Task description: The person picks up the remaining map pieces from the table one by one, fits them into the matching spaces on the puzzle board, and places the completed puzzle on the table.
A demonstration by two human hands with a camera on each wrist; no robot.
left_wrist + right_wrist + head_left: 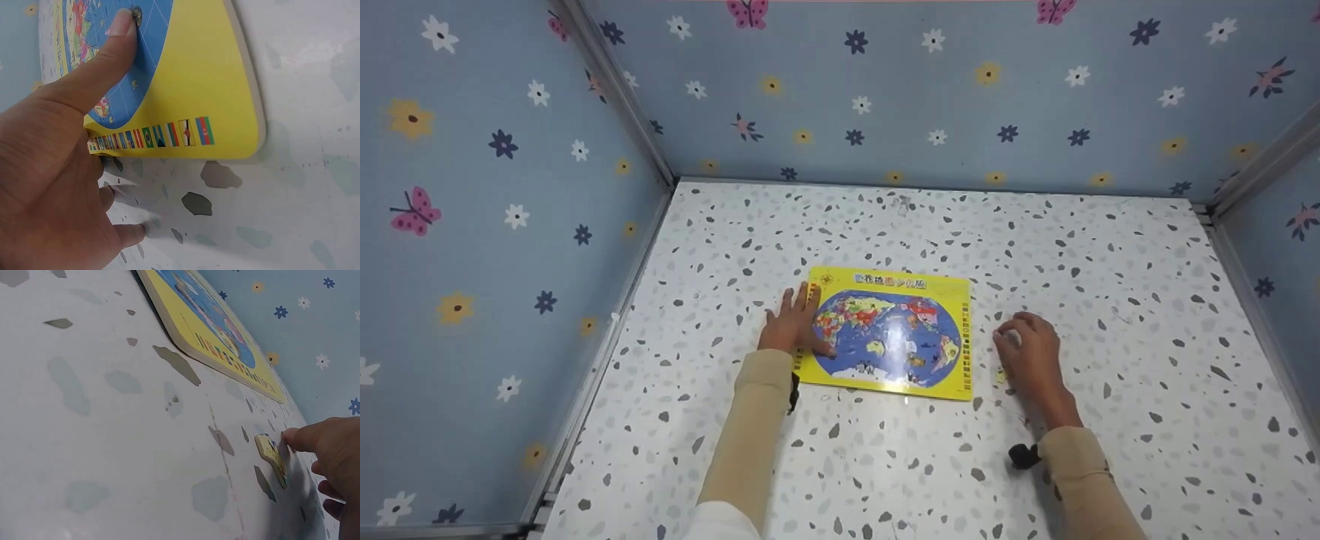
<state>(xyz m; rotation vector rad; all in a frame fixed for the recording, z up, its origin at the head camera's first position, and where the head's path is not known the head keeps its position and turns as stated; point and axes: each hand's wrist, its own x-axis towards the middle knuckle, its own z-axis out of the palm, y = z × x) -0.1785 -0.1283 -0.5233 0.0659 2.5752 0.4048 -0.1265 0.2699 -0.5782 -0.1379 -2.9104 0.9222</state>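
A yellow world map puzzle board [885, 388] with a blue oval map lies flat on the speckled tabletop. At its left edge rests my left hand [791, 326], fingers spread, thumb [115, 48] stretched over the blue map area. A row of printed flags runs along the board edge beside that hand. Right of the board, my right hand [1035, 356] is low over the table with its fingers bent and thumb drawn toward the index finger; I cannot tell whether something is pinched there. Close by that thumb, a small yellow puzzle piece [271, 454] lies loose on the table.
The white speckled table [900, 465] is bordered by blue floral panels [900, 97] at the back and both sides, with metal frame rails [611, 322] along the left corner. Dark wrist cameras [1024, 456] sit on the sleeves.
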